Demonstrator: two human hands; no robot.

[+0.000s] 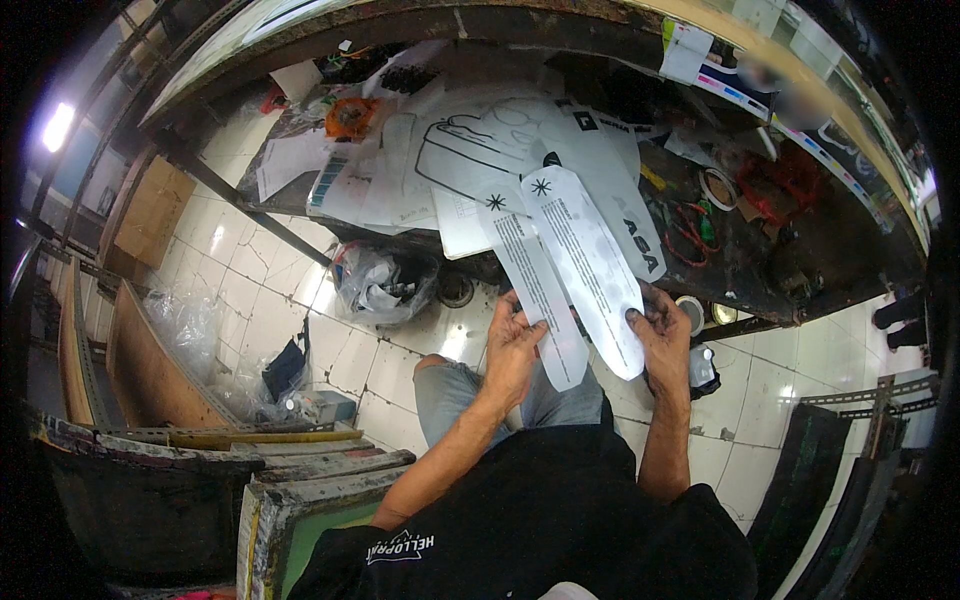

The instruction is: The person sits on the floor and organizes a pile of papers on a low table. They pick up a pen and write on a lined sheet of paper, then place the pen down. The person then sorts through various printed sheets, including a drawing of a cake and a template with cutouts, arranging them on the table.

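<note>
Translucent strip (537,305): centre of the frame, slanting from upper left down to lower right, a black star-like mark near its upper end and fine dark print running lengthwise.
White strip (592,270): just right of the translucent one, at nearly the same slant, with a matching mark and print; whether the edges overlap, I cannot tell.
Left hand (514,343): clamped on the lower part of the translucent strip at its left edge, thumb across the face, fingertips smudged dark.
Right hand (664,335): closed on the lower right edge of the white strip, thumb in front, fingers mostly hidden.
Large sheet (470,165): upper middle of the frame, bearing a bold black line drawing, partly covered by the strips' upper ends.
Dark work surface (740,280): across the upper half, strewn with papers; an orange bundle (352,117) sits upper left, crumpled red plastic (785,185) upper right.
Clear bag (385,285): left of centre, stuffed with crumpled scraps, on the white tiled floor (240,250).
Green-panelled frame (335,535): lower left, standing beside the person's black shirt (540,510).
</note>
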